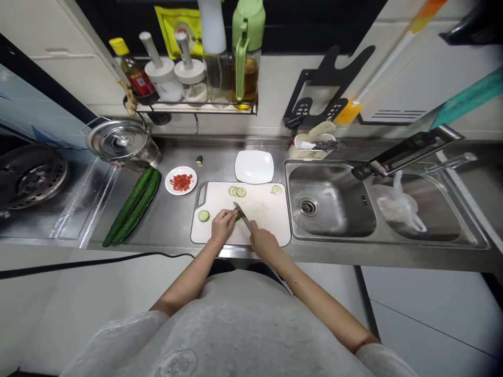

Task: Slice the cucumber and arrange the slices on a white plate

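My right hand (263, 241) is wrapped round the handle of a knife (245, 221), its blade pointing up and left over the white cutting board (271, 220). Beside the blade, my left hand (223, 225) has its fingers closed on a small piece of cucumber (239, 215), mostly hidden by fingers and knife. Several cucumber slices (237, 191) lie just beyond the blade. More thin slices (276, 190) rest at the board's far right corner, and a thicker cucumber round (203, 215) sits near its left edge.
Left of the board are a plate (168, 183) of chopped red pieces, two whole cucumbers (135, 207) and a lidded steel pot (121, 141). A cucumber end (199, 159) and a white square plate (254, 167) stand behind. A double sink (334, 209) adjoins on the right; bottles fill the rack (196, 109) above.
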{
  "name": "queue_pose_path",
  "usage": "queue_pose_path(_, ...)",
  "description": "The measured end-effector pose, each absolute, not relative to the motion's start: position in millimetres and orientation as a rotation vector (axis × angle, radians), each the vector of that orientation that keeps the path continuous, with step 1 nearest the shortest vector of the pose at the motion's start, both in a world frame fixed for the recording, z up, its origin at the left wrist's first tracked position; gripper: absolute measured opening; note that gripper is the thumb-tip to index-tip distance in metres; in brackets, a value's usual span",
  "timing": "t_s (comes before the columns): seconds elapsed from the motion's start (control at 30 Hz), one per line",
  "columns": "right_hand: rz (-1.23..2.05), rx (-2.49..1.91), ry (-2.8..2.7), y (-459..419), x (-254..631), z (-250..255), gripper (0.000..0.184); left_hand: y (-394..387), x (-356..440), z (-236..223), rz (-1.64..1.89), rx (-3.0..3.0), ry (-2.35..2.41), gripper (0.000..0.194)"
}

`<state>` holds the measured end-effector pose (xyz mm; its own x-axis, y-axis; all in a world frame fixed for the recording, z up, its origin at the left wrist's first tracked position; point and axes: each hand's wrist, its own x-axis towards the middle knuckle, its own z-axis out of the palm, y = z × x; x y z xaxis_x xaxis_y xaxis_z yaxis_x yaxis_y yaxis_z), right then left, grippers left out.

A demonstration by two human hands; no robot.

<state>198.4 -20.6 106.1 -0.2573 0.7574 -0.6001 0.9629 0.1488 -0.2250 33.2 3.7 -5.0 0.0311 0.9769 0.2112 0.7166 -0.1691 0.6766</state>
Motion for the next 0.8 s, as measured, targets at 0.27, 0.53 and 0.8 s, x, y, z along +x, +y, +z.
queue_pose_path(0.27, -0.764, 1.645, 2.116, -22.0, 193.3, 103.1, 0.042, 4.0, 34.5, -4.7, 0.943, 1.922, 1.697, 0.027)
queue_pose_path(0.53, -0.78, 1.673, 2.12, -23.4, 187.1, 100.7, 0.043, 4.6, 33.9, -6.2, 0.978, 1.929, 1.684, 0.026)
queue_pose_path(0.8, -0.786, 1.664, 2.158, -21.5, 187.1, 97.8, 0.042, 2.6, 34.1, -9.9, 0.964, 1.936, 1.675, 0.024)
